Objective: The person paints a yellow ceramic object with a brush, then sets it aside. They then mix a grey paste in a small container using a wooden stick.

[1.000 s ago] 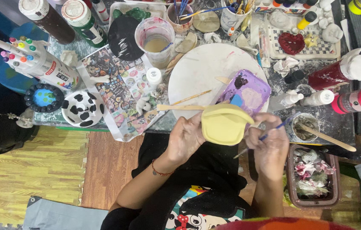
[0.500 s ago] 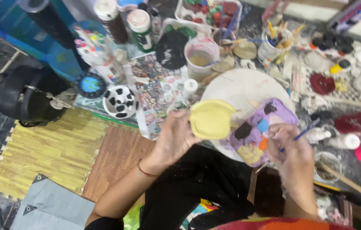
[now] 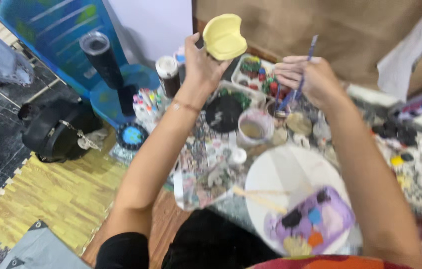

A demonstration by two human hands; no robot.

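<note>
At the upper centre of the frame, the left hand (image 3: 202, 62) gripped a yellow-painted clay piece (image 3: 224, 36) raised above the worktop (image 3: 231, 199). The right hand (image 3: 304, 78) pinched a thin paintbrush (image 3: 300, 74). The piece looked rigid, light and breakable; holding it by the edges seemed safest.

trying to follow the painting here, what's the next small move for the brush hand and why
Probably dip the brush into the cup of cloudy water just below it. The right hand holds the brush tip-down over the paint clutter, apart from the yellow piece that the left hand lifts up high. The palette lies further back towards the body, so the cup looks like the shorter reach.
</note>
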